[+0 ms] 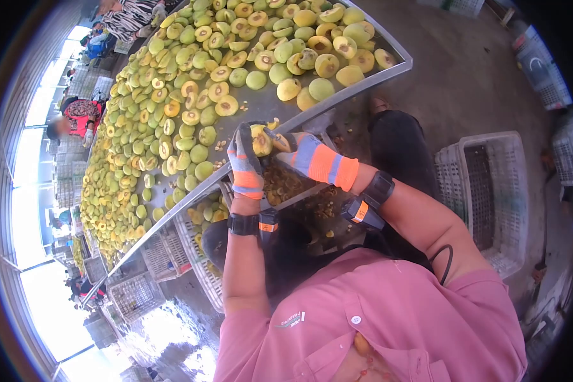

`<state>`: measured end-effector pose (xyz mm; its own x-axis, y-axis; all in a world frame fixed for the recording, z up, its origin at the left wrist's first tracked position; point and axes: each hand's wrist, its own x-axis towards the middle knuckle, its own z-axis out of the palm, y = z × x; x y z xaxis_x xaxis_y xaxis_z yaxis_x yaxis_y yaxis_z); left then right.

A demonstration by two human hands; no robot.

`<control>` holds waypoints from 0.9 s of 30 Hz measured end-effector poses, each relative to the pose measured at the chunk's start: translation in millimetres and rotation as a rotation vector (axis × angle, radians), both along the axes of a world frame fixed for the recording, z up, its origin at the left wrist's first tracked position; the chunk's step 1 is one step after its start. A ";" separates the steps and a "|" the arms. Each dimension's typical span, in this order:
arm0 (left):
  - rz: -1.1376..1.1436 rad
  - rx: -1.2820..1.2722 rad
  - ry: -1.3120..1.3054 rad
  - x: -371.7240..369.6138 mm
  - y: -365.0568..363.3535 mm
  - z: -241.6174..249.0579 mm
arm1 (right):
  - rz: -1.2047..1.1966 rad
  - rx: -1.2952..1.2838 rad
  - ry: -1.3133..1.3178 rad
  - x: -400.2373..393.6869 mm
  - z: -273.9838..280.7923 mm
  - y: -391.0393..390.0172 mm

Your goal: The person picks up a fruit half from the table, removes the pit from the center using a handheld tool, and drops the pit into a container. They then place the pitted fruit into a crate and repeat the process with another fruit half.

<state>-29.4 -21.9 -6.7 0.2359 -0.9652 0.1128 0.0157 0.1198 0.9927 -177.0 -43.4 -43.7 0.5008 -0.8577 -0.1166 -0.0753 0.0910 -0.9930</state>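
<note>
My left hand (pixel 245 164), in an orange and grey glove with dark fingers, is closed around a cut yellow peach (pixel 260 141) whose brown centre shows. Against that fruit, my right hand (pixel 313 158), gloved alike, has its fingers closed. A thin dark tip shows near its fingertips, but what it grips is largely hidden. Both hands meet just over the metal rim (pixel 337 95) of a sorting table. Many green-yellow peach halves (pixel 191 118) lie heaped on that table, several with brown pit hollows facing up.
Below my hands sits a container of pits and scraps (pixel 286 184). A crate of fruit (pixel 200 248) stands beside my left leg, and a white plastic crate (pixel 509 204) is on my right. Other people (pixel 79 121) work along the table's far side. More crates (pixel 134 296) stand at left.
</note>
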 end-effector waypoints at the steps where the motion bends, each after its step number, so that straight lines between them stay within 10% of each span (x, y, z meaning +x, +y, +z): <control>1: 0.002 -0.011 -0.005 0.2 -0.3 -3.5 | 0.013 0.015 0.009 -1.4 2.0 0.8; 16: 0.105 0.107 -0.200 3.0 12.2 -21.8 | 0.116 -0.252 0.376 -5.3 15.7 13.3; 27: 0.430 0.293 -0.296 74.2 42.8 29.5 | 0.029 -0.157 0.132 -6.3 16.9 4.2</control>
<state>44.8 20.8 22.8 0.6117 -0.7907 -0.0230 -0.2557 -0.2252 0.9401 -183.3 -39.2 -26.8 0.5143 -0.8562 -0.0484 -0.2061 -0.0686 -0.9761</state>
